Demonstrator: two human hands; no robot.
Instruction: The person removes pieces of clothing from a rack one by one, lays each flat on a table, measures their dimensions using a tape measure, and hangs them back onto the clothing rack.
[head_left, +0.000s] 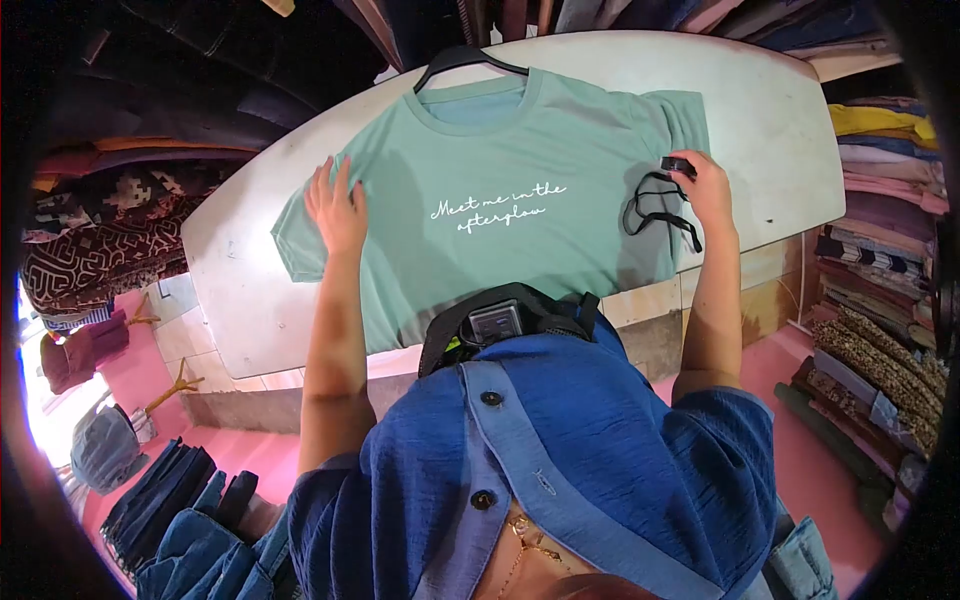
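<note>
A light green T-shirt (480,155) with white script lettering lies face up on a white board-like table. The black hanger (462,57) shows at its neckline, its lower part hidden inside the shirt. My left hand (338,210) rests on the shirt near the sleeve at the left, palm down with fingers spread. Over the opposite sleeve, my right hand (708,192) grips a small black object with a looped black cord (655,217) hanging from it. Its exact kind is hard to make out, since the fingers cover part of it.
Folded clothes (885,185) are stacked along the right side, with patterned fabrics (100,250) piled at the left. Jeans (200,555) and a grey cap (105,445) sit at the lower left. The white table (770,110) has a curved edge above a pink floor.
</note>
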